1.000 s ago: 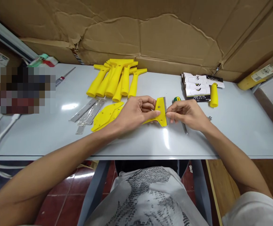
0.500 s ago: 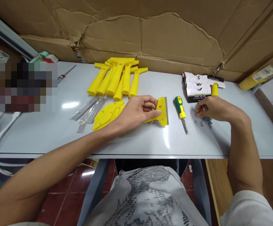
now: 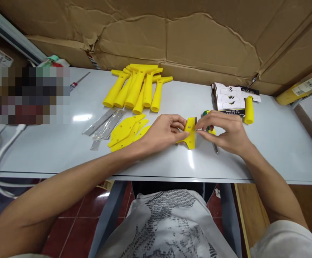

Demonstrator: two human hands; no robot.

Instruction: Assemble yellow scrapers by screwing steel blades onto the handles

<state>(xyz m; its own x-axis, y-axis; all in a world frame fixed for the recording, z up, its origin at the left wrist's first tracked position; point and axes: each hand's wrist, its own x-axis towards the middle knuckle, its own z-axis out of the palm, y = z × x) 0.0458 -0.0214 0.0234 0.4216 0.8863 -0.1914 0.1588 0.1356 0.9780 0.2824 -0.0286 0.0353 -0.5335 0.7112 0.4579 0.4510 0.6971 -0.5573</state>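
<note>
- While the left hand (image 3: 161, 133) grips the yellow scraper (image 3: 191, 139) just above or on the table (image 3: 72, 154), its thumb presses on the scraper's face and its other fingers curl behind; whether the scraper touches the tabletop, I cannot tell.
- Right of the scraper, the right hand (image 3: 227, 132) has thumb and forefinger pinching a small metal piece (image 3: 197, 130), too small to make out, at the scraper's right edge.
- A dark screw head (image 3: 189, 127) shows on the scraper's face.
- Just right of the scraper, a green-and-yellow screwdriver (image 3: 212, 132) lies partly hidden under the right hand.
- Left of the scraper lie flat yellow plates (image 3: 126, 129) and, farther left, metal strips (image 3: 113, 125), some in clear plastic.
- Beyond the scraper to the left, yellow handles (image 3: 135, 86) are heaped together.
- Beyond the scraper to the right, printed white-and-black cards (image 3: 229, 99) sit beside a single yellow tube (image 3: 249, 110).
</note>
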